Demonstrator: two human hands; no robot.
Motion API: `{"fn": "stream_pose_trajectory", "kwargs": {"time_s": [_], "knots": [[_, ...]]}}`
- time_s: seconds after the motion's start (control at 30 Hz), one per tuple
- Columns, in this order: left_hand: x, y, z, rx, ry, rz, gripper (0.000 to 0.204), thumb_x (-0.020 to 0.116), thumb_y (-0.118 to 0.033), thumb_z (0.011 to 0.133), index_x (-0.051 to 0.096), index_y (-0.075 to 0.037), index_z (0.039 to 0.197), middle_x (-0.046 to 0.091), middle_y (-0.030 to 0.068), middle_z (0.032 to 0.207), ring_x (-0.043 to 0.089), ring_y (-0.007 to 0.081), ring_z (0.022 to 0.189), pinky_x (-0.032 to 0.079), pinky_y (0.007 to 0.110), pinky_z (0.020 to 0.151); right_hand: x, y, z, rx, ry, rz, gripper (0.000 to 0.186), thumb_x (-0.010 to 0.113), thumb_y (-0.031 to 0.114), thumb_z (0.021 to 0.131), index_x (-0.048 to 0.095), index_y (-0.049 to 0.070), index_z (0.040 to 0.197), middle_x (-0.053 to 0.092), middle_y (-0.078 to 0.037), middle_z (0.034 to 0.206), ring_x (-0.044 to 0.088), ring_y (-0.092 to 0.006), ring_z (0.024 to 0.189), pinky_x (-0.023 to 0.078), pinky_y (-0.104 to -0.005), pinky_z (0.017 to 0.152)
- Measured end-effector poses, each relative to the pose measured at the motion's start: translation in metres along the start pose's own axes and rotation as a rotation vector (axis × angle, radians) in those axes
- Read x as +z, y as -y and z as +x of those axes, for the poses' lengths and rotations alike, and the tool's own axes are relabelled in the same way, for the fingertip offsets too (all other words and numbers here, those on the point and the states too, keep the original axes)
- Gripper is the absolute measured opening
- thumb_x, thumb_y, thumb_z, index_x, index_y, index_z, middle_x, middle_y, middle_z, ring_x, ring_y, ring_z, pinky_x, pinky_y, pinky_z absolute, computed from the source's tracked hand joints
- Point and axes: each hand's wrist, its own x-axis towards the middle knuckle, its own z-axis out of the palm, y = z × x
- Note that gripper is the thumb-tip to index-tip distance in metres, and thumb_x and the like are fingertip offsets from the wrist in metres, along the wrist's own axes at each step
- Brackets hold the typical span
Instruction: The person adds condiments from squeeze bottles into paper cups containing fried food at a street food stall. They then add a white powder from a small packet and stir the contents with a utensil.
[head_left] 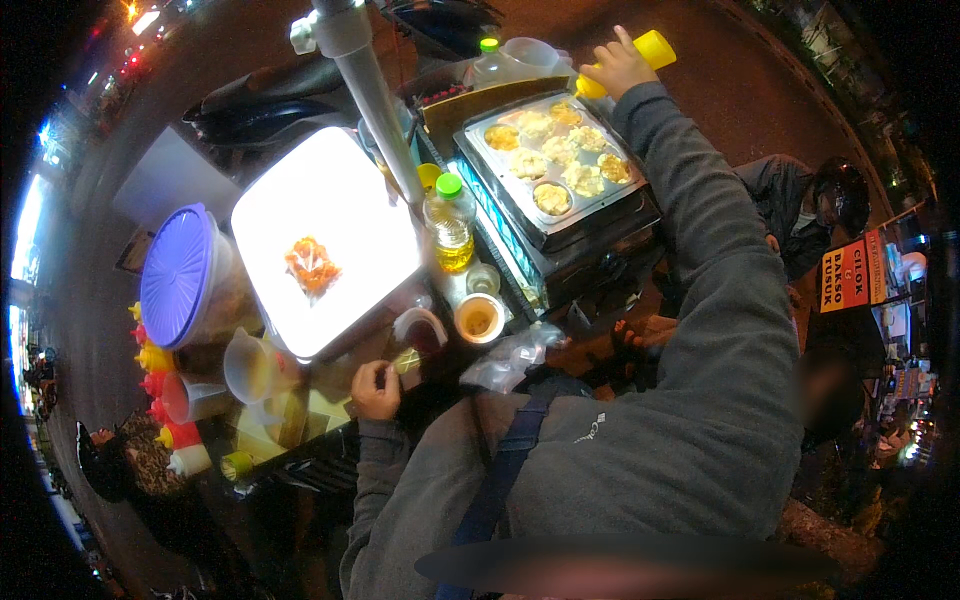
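At the far right of the stall, my right hand (617,68) is wrapped round a yellow squeeze bottle (655,50), held tilted over the far edge of a moulded metal pan (478,138). Several round hollows of the pan hold pale yellow, lumpy food (552,198); a few pieces look more orange. My left hand (375,390) rests by the near edge of the counter with its fingers curled in, and I see nothing in it. Beyond it lies a bright white board or tray (375,215) with a small orange-red portion of food (312,268) on it.
A clear oil bottle with a green cap (450,225) and a small cup (480,318) stand between tray and pan. A purple-lidded tub (178,275), jugs (250,365) and squeeze bottles (180,435) line the left. A metal pole (372,95) rises between. Another person (800,210) is at the right.
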Motion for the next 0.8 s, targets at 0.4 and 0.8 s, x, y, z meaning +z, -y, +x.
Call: {"fn": "stream_pose_trajectory", "kwargs": {"time_s": [0.4, 0.8], "knots": [[-0.003, -0.001, -0.002, -0.051, 0.037, 0.002, 0.011, 0.070, -0.011, 0.084, 0.066, -0.003, 0.090, 0.067, 0.0153, 0.087, 0.065, 0.0335, 0.080, 0.051, 0.040, 0.072, -0.004, 0.003, -0.024, -0.021, -0.167, 0.056, 0.034, 0.068, 0.010, 0.081, 0.070, 0.030, 0.110, 0.060, -0.002, 0.092, 0.062, -0.0220, 0.098, 0.025, -0.0485, 0.120], [-0.005, -0.002, -0.001, -0.061, 0.015, -0.041, 0.010, 0.070, -0.009, 0.083, 0.066, -0.002, 0.089, 0.065, 0.0132, 0.083, 0.064, 0.0281, 0.074, 0.051, 0.037, 0.067, -0.088, -0.001, -0.050, 0.682, 0.283, 1.343, 0.073, 0.086, 0.037, 0.074, 0.054, 0.007, 0.133, 0.064, -0.016, 0.128, 0.066, -0.0286, 0.111, 0.051, -0.0376, 0.096]]}}
